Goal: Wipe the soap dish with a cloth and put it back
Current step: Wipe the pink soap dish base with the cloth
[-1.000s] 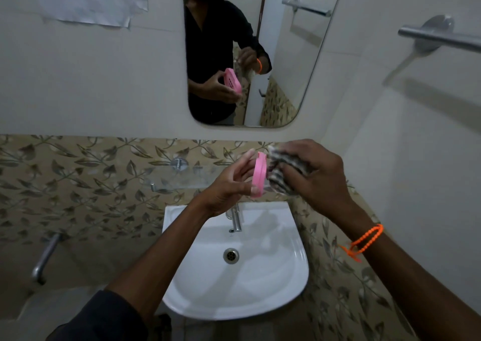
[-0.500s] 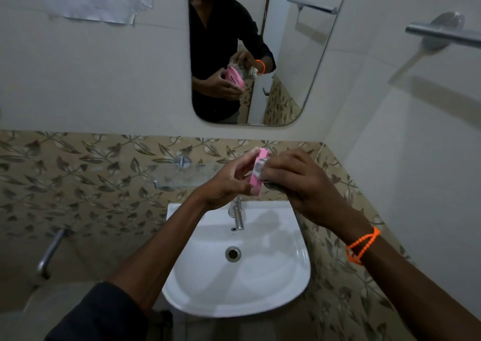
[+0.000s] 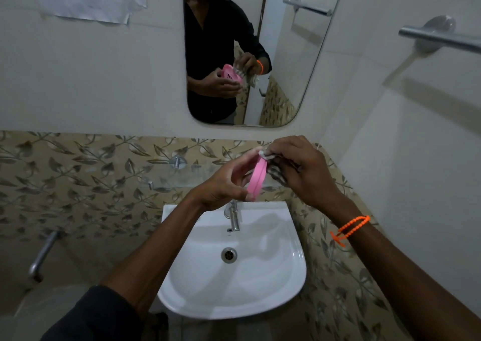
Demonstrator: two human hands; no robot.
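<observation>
My left hand [image 3: 223, 181] holds a pink soap dish [image 3: 257, 178] on edge above the sink, fingers and thumb curled round its rim. Against the dish's right face my right hand [image 3: 299, 171] grips a crumpled dark-and-white patterned cloth [image 3: 274, 168]. Most of the cloth is hidden behind my right fingers. The mirror [image 3: 299, 80] shows the dish's slotted inner side facing the cloth.
A white sink [image 3: 260, 288] with a chrome tap [image 3: 234, 215] sits directly below my hands. A glass shelf [image 3: 166, 181] runs along the leaf-patterned wall behind them. A towel bar [image 3: 440, 37] juts from the right wall. A chrome pipe [image 3: 41, 257] is at lower left.
My right hand with the cloth has slid up along the dish toward its top edge. The dish has tilted slightly in my left hand.
</observation>
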